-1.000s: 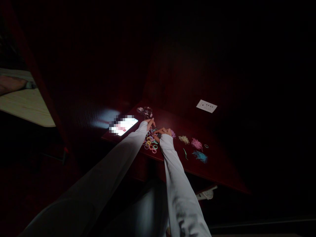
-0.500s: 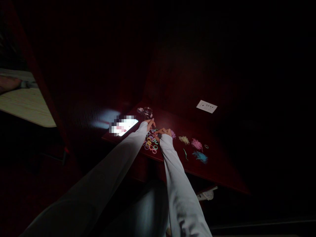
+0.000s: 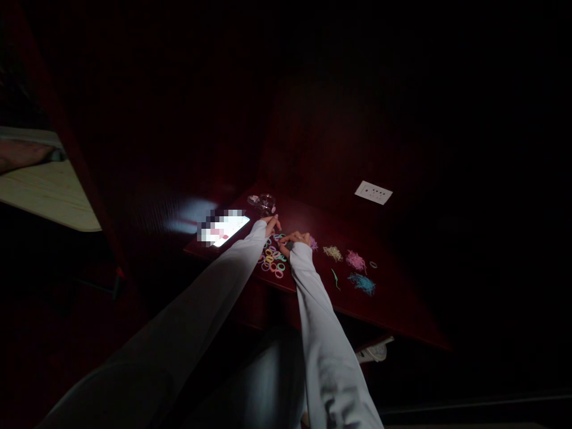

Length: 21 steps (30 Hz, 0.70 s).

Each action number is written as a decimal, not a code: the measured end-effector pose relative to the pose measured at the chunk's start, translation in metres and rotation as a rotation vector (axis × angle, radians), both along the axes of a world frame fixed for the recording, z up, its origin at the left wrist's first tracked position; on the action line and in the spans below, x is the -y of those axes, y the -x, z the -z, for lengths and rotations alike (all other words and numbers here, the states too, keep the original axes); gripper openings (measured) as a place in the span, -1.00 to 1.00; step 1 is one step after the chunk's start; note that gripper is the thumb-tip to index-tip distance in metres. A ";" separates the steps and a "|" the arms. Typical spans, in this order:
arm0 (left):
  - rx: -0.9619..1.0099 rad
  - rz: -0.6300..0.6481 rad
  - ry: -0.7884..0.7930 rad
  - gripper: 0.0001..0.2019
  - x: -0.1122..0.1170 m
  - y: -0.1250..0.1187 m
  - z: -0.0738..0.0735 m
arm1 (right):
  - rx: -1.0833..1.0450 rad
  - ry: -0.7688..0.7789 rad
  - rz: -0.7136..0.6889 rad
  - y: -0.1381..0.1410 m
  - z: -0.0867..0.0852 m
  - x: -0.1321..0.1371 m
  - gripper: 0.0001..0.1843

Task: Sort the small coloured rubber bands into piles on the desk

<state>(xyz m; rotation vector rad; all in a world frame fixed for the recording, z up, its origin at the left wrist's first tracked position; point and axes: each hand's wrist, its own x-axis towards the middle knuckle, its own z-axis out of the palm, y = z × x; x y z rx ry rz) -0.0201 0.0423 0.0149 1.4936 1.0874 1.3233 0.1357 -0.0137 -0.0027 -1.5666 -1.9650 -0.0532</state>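
Dark red desk (image 3: 402, 310), seen in dim light, carrying the following before you. Coloured rings (image 3: 269, 260), loose heap, yellow, pink, purple, blue and green among them: near edge of the desk, toward its left corner, between and below your two hands. Your left hand (image 3: 271, 224), in a pale sleeve: at the far side of the heap, fingers bent; whether your grip is wide or narrow, or holds anything, you cannot tell at this size. Your right hand (image 3: 297, 238), likewise sleeved: at the heap's right side, thumb and forefinger reaching in over the rings; you cannot tell whether they pinch one, and the dark patch by the palm is unclear. Clear container (image 3: 267, 204): by the desk's far left corner, just beyond your left hand. Lit screen (image 3: 230, 229), partly pixelated: along the desk's left edge. Purple pile (image 3: 314, 243): just beside your right hand. Yellow pile (image 3: 333, 253), then pink pile (image 3: 356, 261): farther toward the desk's right end. Single ring (image 3: 373, 264): just right of the pink. Blue pile (image 3: 363, 283): nearer the near edge. Green strip (image 3: 335, 279): left of the blue. White socket panel (image 3: 374, 192): on the wall above the far edge.
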 end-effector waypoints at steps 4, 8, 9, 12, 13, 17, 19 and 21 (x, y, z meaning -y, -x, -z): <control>0.017 0.008 -0.006 -0.54 -0.005 -0.001 0.005 | -0.046 -0.008 0.009 0.000 -0.001 0.000 -0.78; 0.026 0.002 -0.040 -0.58 -0.008 -0.001 0.011 | -0.086 -0.040 0.001 -0.002 0.000 -0.001 -0.78; 0.020 0.001 -0.044 -0.58 -0.009 -0.002 0.012 | -0.089 -0.049 -0.001 -0.002 0.001 -0.001 -0.78; 0.006 0.000 -0.046 -0.58 -0.010 -0.002 0.015 | -0.096 -0.039 0.003 -0.003 0.002 -0.002 -0.79; 0.003 0.001 -0.046 -0.58 -0.011 -0.002 0.015 | -0.101 -0.030 0.006 -0.003 0.002 -0.003 -0.80; -0.007 0.000 -0.051 -0.58 -0.011 -0.003 0.015 | -0.119 -0.036 0.028 -0.004 0.002 -0.005 -0.82; -0.013 0.003 -0.049 -0.58 -0.009 -0.003 0.014 | -0.116 -0.033 0.039 -0.003 0.002 -0.006 -0.82; -0.023 0.010 -0.047 -0.60 -0.007 -0.002 0.011 | -0.119 -0.023 0.054 -0.003 0.002 -0.007 -0.80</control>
